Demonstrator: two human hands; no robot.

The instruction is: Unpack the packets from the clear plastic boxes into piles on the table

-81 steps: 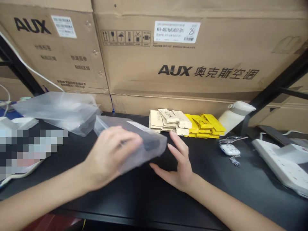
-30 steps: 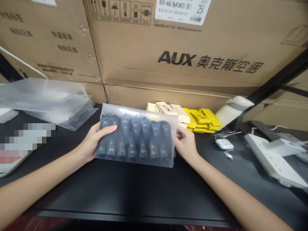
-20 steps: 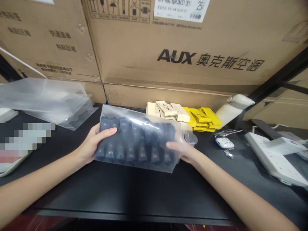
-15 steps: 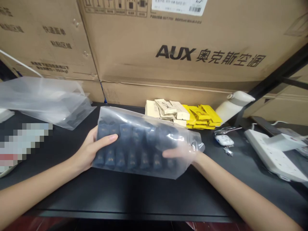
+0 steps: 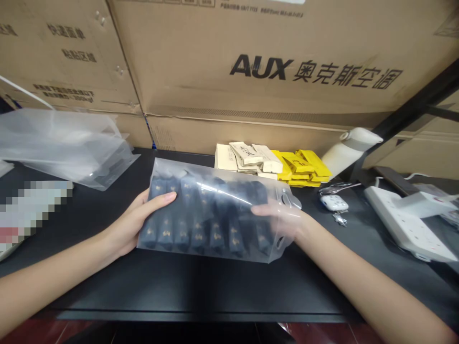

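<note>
The brown AUX carton [image 5: 268,95] is standing beyond the left grip [image 5: 141,220] and right grip [image 5: 281,220]; the black desk [image 5: 215,291] is extending beneath both. 1 translucent bag [image 5: 211,208] is spanning between the grips. The left grip is pinching the bag's left end, thumb in front; the right grip is showing through the plastic opposite, its closure not discernible. Dark blue packets [image 5: 216,234] are lying inside. 1 white case [image 5: 335,203] is sitting right of the right grip.

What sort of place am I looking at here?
Probably a storeroom or stockroom work area, though one view can't confirm it: large AUX-printed cardboard stands behind a black tabletop, with translucent plastic sheets or bags piled at left.
</note>
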